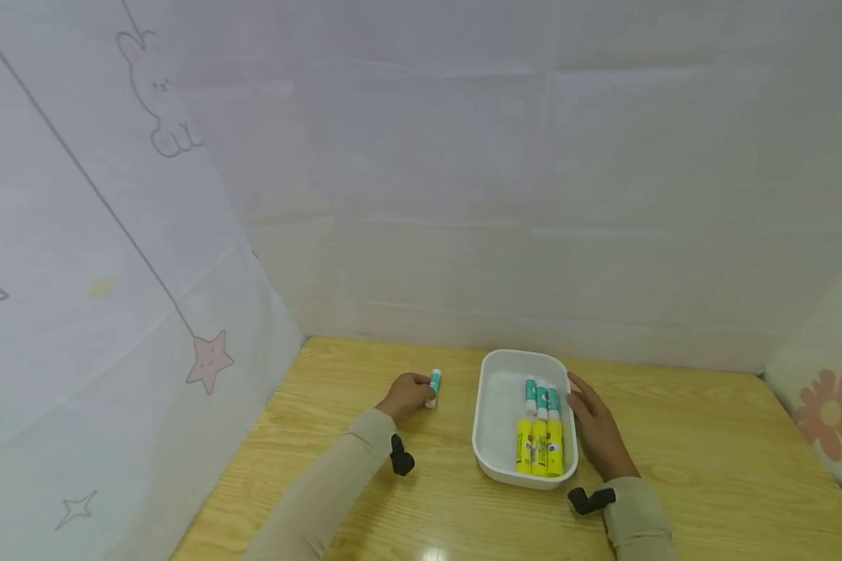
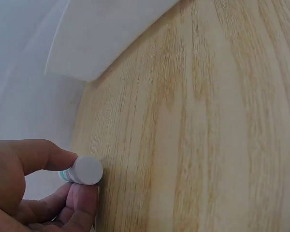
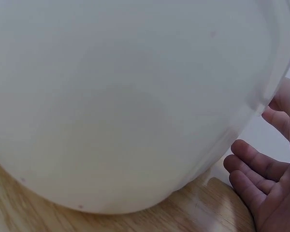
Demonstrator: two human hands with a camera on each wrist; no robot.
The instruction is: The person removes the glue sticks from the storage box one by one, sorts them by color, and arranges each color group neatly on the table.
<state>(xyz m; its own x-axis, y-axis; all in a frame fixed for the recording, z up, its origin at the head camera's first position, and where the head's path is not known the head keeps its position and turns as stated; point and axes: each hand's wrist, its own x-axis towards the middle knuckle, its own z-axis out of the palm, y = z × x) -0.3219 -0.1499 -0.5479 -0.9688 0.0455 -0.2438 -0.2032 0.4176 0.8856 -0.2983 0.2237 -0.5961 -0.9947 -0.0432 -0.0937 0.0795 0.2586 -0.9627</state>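
At the left of the white plastic bin, my left hand (image 1: pixel 405 396) pinches a small teal-and-white glue stick (image 1: pixel 434 387) between thumb and fingers. Its white round end (image 2: pixel 89 170) faces the left wrist camera. My right hand (image 1: pixel 596 427) rests against the right side of the bin (image 1: pixel 489 456), with fingertips at the rim; in the right wrist view its fingers (image 3: pixel 253 162) are loosely bent beside the outer wall. Inside the bin, along its right side, lie teal-and-white sticks (image 1: pixel 542 403) in a row, with yellow tubes (image 1: pixel 539 449) in front of them.
The bin stands on a wood-grain table (image 1: pixel 421 499). Pale cloth hangs behind the table (image 1: pixel 421 257) and at both sides, printed with a rabbit, stars and a flower. Black wrist mounts (image 1: pixel 401 458) sit on both sleeves.
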